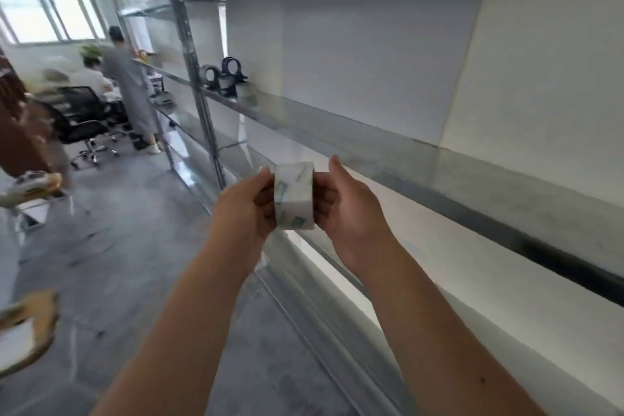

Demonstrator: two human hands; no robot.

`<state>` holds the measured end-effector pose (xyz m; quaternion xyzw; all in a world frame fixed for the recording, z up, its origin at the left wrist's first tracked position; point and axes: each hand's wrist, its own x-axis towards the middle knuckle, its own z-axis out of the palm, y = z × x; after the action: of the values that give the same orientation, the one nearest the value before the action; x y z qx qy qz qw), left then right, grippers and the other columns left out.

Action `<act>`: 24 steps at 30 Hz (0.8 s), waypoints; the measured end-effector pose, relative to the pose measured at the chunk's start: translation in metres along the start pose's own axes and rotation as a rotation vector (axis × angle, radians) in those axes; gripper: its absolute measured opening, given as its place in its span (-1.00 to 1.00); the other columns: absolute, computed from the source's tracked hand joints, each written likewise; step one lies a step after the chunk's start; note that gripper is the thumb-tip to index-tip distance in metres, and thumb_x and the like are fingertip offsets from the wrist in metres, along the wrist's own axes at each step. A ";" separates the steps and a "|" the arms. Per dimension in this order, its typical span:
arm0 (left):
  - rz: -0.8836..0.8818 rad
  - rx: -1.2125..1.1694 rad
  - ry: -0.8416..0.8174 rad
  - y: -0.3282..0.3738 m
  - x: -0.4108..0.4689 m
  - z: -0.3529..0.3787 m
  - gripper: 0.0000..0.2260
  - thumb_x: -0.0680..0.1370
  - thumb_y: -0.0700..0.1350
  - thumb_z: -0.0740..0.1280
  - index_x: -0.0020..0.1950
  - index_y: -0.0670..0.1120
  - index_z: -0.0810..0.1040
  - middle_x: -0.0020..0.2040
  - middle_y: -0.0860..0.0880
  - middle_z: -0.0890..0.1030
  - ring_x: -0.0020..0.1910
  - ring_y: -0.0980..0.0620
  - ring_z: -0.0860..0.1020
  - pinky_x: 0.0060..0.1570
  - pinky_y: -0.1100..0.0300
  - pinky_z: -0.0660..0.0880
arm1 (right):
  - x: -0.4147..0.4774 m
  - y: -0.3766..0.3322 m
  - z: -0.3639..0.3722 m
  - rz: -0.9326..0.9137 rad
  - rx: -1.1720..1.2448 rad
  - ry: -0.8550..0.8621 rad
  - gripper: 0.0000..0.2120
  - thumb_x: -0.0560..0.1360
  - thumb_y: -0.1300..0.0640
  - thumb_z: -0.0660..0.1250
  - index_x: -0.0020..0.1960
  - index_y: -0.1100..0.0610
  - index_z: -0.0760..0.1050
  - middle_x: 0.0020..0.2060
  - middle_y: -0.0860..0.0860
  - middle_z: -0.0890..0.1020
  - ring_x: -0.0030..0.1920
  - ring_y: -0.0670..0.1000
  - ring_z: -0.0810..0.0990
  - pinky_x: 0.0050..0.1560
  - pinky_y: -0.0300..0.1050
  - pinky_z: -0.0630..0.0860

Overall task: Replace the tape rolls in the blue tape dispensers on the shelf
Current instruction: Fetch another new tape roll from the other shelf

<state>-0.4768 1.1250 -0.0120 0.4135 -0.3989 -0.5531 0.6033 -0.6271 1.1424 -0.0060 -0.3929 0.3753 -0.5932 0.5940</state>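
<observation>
Holding a whitish tape roll (294, 195) edge-on out in front, both hands curled round it. The left hand (248, 204) grips its left side and the right hand (347, 206) its right, with the fingertips mostly hidden behind it. Dark tape dispensers (223, 76) sit well away down the metal shelf (439, 172). They're blurry, probably two, with pale rolls (246, 91) just beside them, and the colour's hard to call.

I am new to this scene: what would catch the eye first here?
First, the white tape roll, held at the centre between the left hand and the right hand, in front of a long metal shelf. Farther along that shelf, to the left, stands a small group of dark tape dispensers. At far left, people are gathered near an office chair.
</observation>
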 end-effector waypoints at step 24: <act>0.180 0.037 0.324 0.117 0.146 -0.332 -0.66 0.66 -0.09 0.28 -0.15 -0.04 0.81 -0.09 -0.16 0.78 -0.13 -0.10 0.74 -0.09 0.01 0.68 | 0.196 0.164 0.331 0.124 0.001 -0.319 -0.58 0.63 -0.14 0.28 0.11 0.19 0.71 -0.03 0.15 0.78 -0.03 0.09 0.76 -0.08 -0.05 0.65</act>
<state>-0.1159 1.0037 -0.0116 0.4709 -0.3419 -0.4156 0.6991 -0.2552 0.9516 -0.0159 -0.4579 0.2996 -0.4857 0.6817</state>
